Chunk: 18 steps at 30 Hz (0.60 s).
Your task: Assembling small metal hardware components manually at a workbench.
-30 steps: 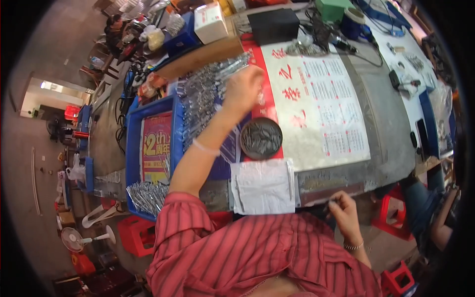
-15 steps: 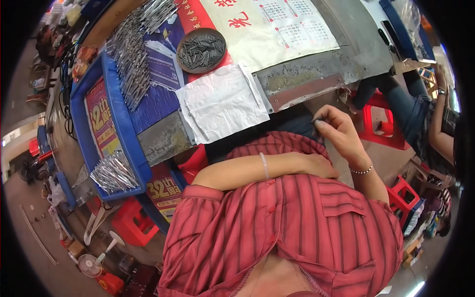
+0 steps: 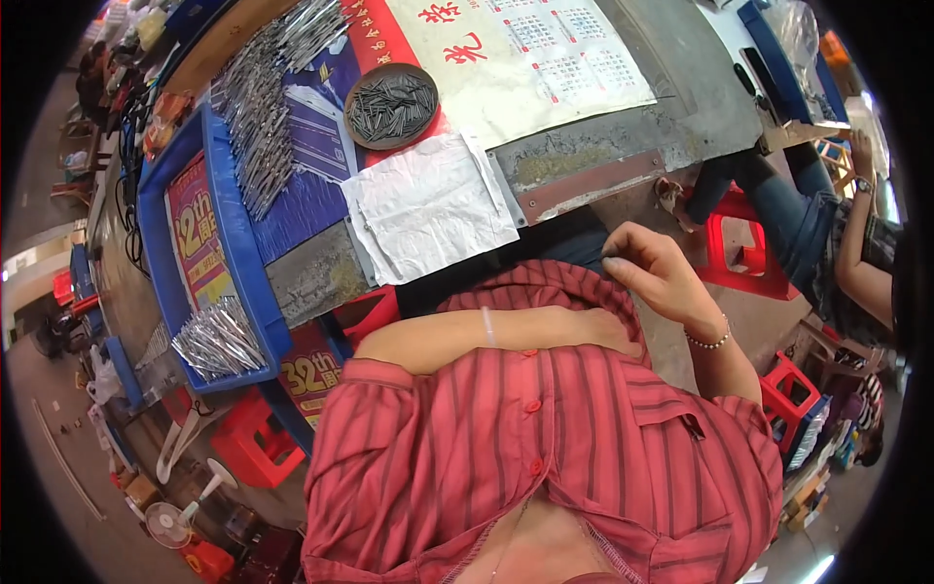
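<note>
My right hand (image 3: 658, 275) is raised just off the table's near edge. Its thumb and curled fingers are pressed together; whatever they pinch, if anything, is too small or hidden to make out. My left forearm lies across my lap, and my left hand (image 3: 615, 331) rests among the folds of the red striped shirt (image 3: 545, 277), its fingers hidden. On the table beyond, a sheet of crumpled white paper (image 3: 433, 209) hangs a little over the edge. Behind it stands a round dark bowl (image 3: 350, 115) full of small dark metal pins (image 3: 394, 105).
Slim silvery metal rods lie in a heap (image 3: 258, 136) at the far left. More rods (image 3: 222, 339) fill the near end of a blue tray (image 3: 255, 282). A printed calendar sheet (image 3: 496, 88) covers the table's back. Right of me, another person sits near a red stool (image 3: 718, 255).
My right hand has moved slightly left and toward me, its fingers curling more. My left hand and forearm have shifted a little left. The whole view has shifted slightly.
</note>
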Available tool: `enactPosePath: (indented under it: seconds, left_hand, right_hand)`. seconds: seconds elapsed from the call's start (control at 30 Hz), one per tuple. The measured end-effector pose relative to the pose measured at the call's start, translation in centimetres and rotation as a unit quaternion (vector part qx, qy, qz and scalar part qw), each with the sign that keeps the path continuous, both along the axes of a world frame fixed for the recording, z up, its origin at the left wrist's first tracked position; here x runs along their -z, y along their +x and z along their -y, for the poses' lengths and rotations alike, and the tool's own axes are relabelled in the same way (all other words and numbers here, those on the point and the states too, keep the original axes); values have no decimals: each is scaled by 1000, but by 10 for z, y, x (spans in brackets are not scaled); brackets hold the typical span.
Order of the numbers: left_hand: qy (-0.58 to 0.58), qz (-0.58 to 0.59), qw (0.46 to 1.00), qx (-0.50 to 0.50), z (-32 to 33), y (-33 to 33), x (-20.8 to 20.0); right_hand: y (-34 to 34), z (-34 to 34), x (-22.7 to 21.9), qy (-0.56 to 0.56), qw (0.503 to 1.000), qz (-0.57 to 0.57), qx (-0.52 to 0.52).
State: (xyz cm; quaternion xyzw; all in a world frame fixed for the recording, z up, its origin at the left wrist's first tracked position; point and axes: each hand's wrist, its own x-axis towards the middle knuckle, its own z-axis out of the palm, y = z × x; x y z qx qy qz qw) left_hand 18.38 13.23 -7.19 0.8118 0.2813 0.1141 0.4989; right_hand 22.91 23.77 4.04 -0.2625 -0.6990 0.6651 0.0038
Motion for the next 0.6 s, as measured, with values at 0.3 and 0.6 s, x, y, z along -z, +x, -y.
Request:
enactPosePath:
  seconds: [0.3, 0.6]
  left_hand:
    - [-20, 184, 980, -76, 8, -11, 4]
    - [-73, 258, 949, -168, 37, 0, 64]
  right_hand:
    - [-32, 10, -3, 87, 994, -11, -65]
    - [-113, -1, -14, 201, 971, -86, -101]
